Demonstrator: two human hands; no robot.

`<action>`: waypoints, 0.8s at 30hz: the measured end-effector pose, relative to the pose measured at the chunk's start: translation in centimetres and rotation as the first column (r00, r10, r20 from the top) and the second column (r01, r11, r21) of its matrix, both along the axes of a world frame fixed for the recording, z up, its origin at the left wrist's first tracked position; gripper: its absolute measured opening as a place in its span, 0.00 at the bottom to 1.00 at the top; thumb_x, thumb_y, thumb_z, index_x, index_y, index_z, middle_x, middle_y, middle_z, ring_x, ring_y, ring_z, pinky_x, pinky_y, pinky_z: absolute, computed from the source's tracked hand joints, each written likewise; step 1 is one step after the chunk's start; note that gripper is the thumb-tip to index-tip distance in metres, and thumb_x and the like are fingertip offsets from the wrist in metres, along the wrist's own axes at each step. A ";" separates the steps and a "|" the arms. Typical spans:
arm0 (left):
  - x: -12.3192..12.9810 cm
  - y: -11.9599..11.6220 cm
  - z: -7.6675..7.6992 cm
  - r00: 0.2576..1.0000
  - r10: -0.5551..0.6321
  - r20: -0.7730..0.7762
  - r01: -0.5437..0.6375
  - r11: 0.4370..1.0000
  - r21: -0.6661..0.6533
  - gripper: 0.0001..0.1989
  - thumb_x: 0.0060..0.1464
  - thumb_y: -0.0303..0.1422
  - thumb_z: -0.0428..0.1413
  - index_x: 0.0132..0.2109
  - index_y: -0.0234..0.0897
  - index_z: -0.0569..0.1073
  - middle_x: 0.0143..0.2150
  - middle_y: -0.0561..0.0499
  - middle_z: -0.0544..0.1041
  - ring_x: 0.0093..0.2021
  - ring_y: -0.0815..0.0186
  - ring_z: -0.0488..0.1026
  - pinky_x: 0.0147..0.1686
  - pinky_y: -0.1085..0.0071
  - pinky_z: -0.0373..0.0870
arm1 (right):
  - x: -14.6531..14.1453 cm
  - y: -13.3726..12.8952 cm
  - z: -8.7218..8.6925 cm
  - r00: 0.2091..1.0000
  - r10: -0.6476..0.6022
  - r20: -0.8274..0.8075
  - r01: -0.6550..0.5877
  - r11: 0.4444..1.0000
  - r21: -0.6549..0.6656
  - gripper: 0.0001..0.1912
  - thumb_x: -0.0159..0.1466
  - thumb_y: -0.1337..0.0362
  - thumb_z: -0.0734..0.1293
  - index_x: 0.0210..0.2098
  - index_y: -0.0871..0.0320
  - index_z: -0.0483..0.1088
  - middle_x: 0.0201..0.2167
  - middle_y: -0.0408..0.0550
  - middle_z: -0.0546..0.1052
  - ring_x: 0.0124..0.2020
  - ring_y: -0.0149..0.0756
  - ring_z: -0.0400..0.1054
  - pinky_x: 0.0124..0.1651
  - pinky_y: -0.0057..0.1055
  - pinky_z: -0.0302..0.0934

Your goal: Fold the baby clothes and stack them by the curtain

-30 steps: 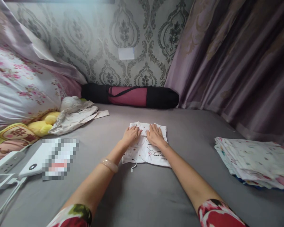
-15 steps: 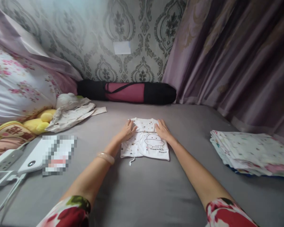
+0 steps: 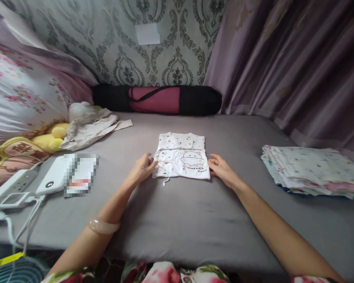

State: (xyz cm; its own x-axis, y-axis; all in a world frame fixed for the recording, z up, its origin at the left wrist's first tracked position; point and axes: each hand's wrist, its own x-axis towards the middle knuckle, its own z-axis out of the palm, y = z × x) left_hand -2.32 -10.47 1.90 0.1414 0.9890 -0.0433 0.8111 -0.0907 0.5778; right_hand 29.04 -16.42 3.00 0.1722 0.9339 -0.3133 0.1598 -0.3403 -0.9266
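Observation:
A small white baby garment (image 3: 183,159) with dots and a hippo drawing lies folded into a near square on the grey bed sheet (image 3: 171,220). My left hand (image 3: 144,167) is at its left edge, thumb and fingers apart, the fingertips by the cloth. At the right edge, my right hand (image 3: 222,169) has its fingers curved and apart, the tips touching or close to the fabric. Neither hand visibly grips the cloth. A short white tie sticks out at the garment's lower left.
A stack of folded cloths (image 3: 315,169) lies on the right. A black and maroon bag (image 3: 156,100) runs along the wall. On the left are a crumpled garment (image 3: 91,131), yellow plush (image 3: 51,137), a power strip (image 3: 14,186) and a white power bank (image 3: 54,173).
Both hands have come off the garment's top and moved down to its sides. The garment's upper part is now uncovered. The camera view has tilted down.

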 end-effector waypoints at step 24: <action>-0.8 -2.4 -0.9 0.909 -0.398 -0.123 0.415 0.833 0.365 0.16 0.56 0.27 0.51 0.51 0.41 0.71 0.41 0.47 0.67 0.43 0.61 0.67 0.45 0.63 0.69 | -0.2 -2.8 -1.0 0.439 0.025 0.898 -0.545 0.802 0.244 0.11 0.65 0.67 0.62 0.43 0.52 0.75 0.45 0.51 0.72 0.44 0.41 0.69 0.45 0.35 0.65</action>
State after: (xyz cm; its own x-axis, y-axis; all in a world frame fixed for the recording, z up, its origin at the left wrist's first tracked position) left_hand -3.15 -12.91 1.01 0.5405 0.7845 0.3041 0.6747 -0.6201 0.4004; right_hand 28.87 -19.22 2.01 -0.2101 0.9402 0.2680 0.9176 0.2842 -0.2780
